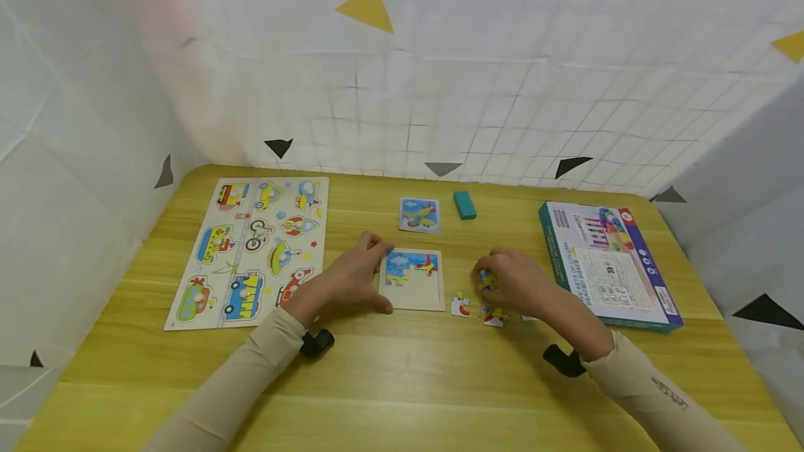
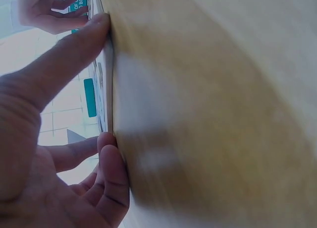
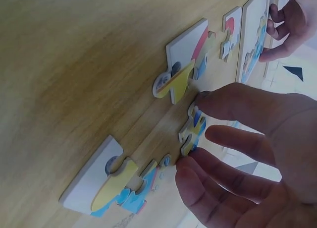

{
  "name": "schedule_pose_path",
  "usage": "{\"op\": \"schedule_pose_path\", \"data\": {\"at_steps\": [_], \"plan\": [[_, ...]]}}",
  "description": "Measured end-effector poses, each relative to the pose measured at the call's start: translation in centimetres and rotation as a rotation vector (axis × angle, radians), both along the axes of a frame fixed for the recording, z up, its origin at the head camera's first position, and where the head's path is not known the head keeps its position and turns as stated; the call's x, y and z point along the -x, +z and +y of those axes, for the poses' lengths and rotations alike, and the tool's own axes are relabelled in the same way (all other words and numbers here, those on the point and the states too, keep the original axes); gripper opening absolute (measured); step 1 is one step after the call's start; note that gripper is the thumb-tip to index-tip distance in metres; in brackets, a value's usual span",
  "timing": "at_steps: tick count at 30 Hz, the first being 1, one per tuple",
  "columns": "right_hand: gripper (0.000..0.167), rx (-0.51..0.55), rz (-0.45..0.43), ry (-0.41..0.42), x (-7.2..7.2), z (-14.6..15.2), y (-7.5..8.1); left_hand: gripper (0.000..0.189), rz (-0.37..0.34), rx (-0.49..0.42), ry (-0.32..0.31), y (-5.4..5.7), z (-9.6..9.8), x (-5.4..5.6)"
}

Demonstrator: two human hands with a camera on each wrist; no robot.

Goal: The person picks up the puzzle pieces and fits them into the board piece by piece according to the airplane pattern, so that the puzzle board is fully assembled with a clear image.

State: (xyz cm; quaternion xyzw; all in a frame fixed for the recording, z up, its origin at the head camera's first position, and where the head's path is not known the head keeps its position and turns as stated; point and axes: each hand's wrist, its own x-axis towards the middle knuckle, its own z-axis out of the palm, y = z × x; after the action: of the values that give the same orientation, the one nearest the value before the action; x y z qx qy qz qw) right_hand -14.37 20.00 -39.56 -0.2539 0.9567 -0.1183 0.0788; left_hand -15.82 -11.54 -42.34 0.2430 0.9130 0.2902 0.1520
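Note:
My left hand [image 1: 354, 272] holds a small square puzzle board [image 1: 411, 297] at its left side, thumb at the near corner and fingers at the far one. Blue sky and a red-and-yellow plane part fill the board's upper area; bare wood shows below. To the right, my right hand [image 1: 518, 281] pinches a blue-and-yellow jigsaw piece [image 3: 193, 129] between thumb and fingers, low over the table. Loose pieces lie around it: one with a red arc [image 1: 460, 305], a yellow-and-red one [image 3: 183, 59], and a white-edged one [image 3: 106, 178] partly hidden by the hand in the head view.
A picture card of a plane [image 1: 419, 215] lies behind the board, beside a teal block [image 1: 465, 205]. At left is a large vehicle peg puzzle [image 1: 251, 257]. A flat printed box [image 1: 612, 267] lies at right. White sheeting [image 1: 440, 89] rises behind the table.

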Motion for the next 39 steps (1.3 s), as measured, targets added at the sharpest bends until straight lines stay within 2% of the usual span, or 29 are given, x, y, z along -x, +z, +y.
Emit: {"op": "schedule_pose_path", "data": {"at_steps": [6, 15, 26, 33, 39], "plan": [[0.031, 0.02, -0.02, -0.021, 0.1, 0.1, -0.1, 0.108, -0.008, 0.009, -0.006, 0.3, 0.3, -0.2], [0.034, 0.025, -0.011, -0.031, 0.4, -0.1, -0.3, 0.108, -0.012, 0.02, -0.003, 0.3, 0.3, -0.1], [0.034, 0.041, 0.004, 0.005, 0.6, -1.4, 0.7, 0.108, -0.012, 0.009, 0.005, 0.3, 0.1, -0.1], [0.03, 0.091, 0.038, 0.07, 0.8, -2.7, 0.9, 0.107, -0.01, 0.005, 0.006, 0.3, 0.0, -0.2], [0.035, 0.091, 0.02, 0.08, 0.8, -3.8, 1.3, 0.107, -0.007, 0.007, 0.007, 0.2, 0.0, -0.1]]}}
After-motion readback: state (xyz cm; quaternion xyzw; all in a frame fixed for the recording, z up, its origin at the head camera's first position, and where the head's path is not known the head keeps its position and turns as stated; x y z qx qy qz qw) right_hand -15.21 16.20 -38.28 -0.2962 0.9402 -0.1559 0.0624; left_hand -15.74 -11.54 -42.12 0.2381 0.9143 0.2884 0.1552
